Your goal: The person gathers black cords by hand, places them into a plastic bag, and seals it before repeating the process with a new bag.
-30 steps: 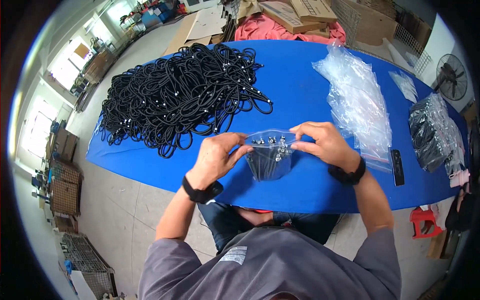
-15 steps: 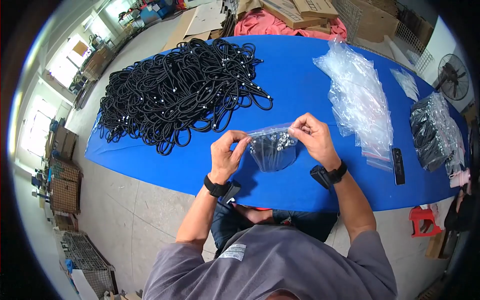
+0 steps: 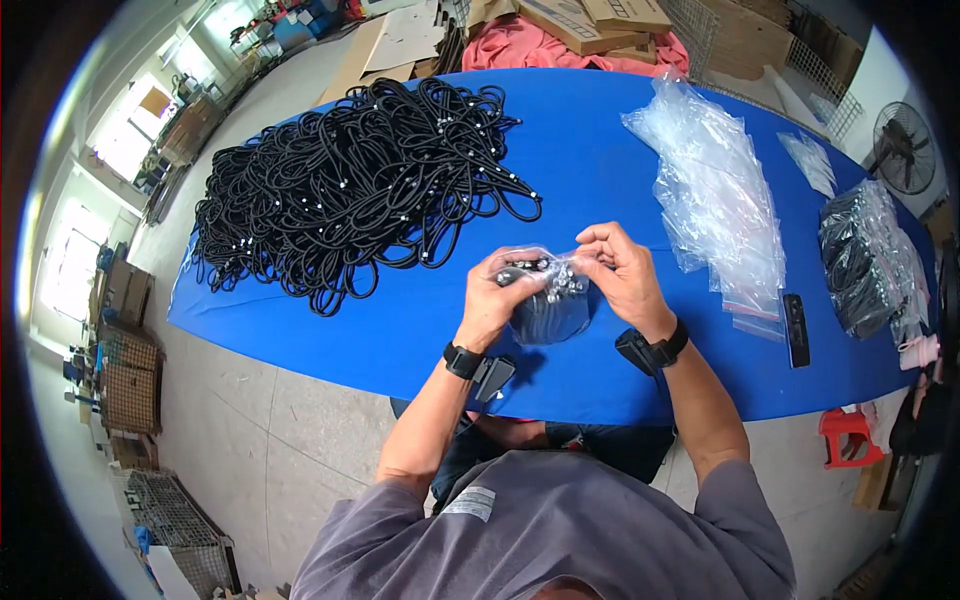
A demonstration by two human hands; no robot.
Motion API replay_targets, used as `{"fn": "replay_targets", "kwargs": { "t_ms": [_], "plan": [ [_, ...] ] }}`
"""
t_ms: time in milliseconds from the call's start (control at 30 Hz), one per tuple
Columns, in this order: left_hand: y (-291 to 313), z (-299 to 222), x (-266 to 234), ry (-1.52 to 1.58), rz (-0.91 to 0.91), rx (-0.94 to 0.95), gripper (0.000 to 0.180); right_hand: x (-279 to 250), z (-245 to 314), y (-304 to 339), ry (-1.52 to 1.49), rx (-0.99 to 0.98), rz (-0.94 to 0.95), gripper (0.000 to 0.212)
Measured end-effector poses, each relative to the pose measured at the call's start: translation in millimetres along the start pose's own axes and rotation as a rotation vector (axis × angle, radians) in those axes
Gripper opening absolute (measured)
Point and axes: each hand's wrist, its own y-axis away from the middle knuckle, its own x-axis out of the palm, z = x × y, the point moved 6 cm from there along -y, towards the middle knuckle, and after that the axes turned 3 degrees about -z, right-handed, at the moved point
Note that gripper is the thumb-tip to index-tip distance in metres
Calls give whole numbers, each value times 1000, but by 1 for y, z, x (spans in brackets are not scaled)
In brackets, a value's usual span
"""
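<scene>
Between my hands a clear zip bag (image 3: 553,322) stands over the blue tabletop, with black cords and silvery metal ends inside. My left hand (image 3: 490,303) is closed round the bag's upper left side, thumb across the front and fingers behind the top. At the top right corner, my right hand (image 3: 630,287) pinches the plastic between thumb and forefinger, the other fingers curled loosely. Beyond my left hand lies a big heap of black elastic cord loops (image 3: 350,185) with small shiny ends. To the right of my right hand is a stack of clear bags (image 3: 715,190).
Filled bags (image 3: 868,262) of black cords lie at the table's right edge, near a dark phone-like device (image 3: 796,330) and a few small clear bags (image 3: 810,163). A fan (image 3: 904,147) and a red stool (image 3: 850,438) stand right of the blue-covered table (image 3: 590,130).
My left hand has moved right along the bag's top and now wraps round its side instead of pinching the corner. The bag's top edge has bunched up; my right hand stays nearly in place.
</scene>
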Motion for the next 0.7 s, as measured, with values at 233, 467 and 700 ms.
{"fn": "replay_targets", "kwargs": {
  "t_ms": [233,467,700],
  "plan": [
    [-10,0,-1,-80,42,36,31,-20,-7,-6,182,40,-24,31],
    [-13,4,-3,13,-11,25,31,-5,-22,3,-79,34,-105,61],
    [-7,3,9,-76,18,56,26,18,-30,10,-162,50,43,74]
  ]
}}
